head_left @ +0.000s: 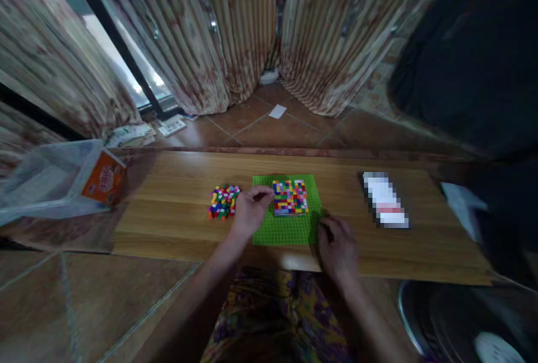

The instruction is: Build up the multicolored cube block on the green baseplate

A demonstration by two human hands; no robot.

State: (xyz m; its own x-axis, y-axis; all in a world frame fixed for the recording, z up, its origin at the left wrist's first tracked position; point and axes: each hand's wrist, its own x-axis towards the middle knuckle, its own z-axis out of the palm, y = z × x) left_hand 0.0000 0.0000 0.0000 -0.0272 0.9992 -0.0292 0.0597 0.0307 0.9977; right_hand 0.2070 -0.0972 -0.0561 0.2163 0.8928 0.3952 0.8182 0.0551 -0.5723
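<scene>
A green studded baseplate (286, 234) lies on the wooden board. On its upper middle sits a flat square of small multicoloured bricks (290, 197). My left hand (251, 210) is over the plate's left side, thumb and fingers pinched together by the square's left edge; whatever they hold is too small to make out. Left of that hand is a loose pile of small coloured bricks (222, 201), partly behind it. With its fingers curled, my right hand (339, 245) rests at the plate's lower right edge. Anything inside those fingers is hidden.
A phone (385, 200) with a blurred screen lies on the wooden board (180, 184) at right. Left stands a clear plastic bin (54, 184) with an orange label. Curtains (244, 43) hang behind. A person in dark clothing (471, 71) is at right, near a round dark stool (458, 318).
</scene>
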